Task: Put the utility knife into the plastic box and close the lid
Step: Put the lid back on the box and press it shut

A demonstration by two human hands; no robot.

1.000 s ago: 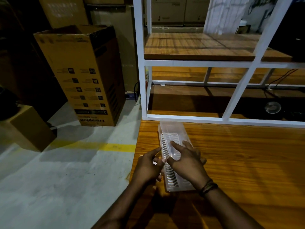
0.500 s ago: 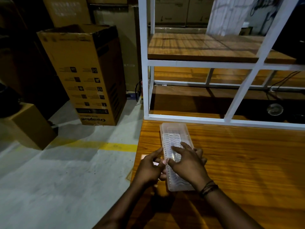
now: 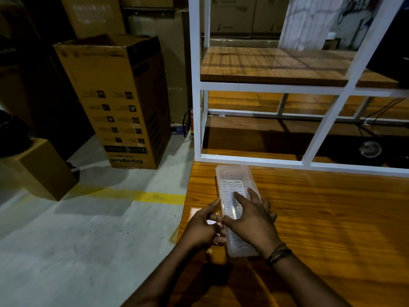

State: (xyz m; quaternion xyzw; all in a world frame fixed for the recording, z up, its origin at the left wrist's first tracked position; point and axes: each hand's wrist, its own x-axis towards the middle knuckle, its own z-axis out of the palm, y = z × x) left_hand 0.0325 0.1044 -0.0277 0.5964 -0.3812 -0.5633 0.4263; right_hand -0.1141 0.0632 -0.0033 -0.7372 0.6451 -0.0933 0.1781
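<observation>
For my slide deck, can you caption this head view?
Both hands, left and right, press on a translucent plastic box lying at the wooden table's corner.

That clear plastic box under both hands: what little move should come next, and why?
Probably press down along the near left edge to seat the lid. The right hand lies flat on top of the plastic box, and the left hand pinches its left rim. Whether the lid has latched, or the knife is inside, cannot be told.
</observation>
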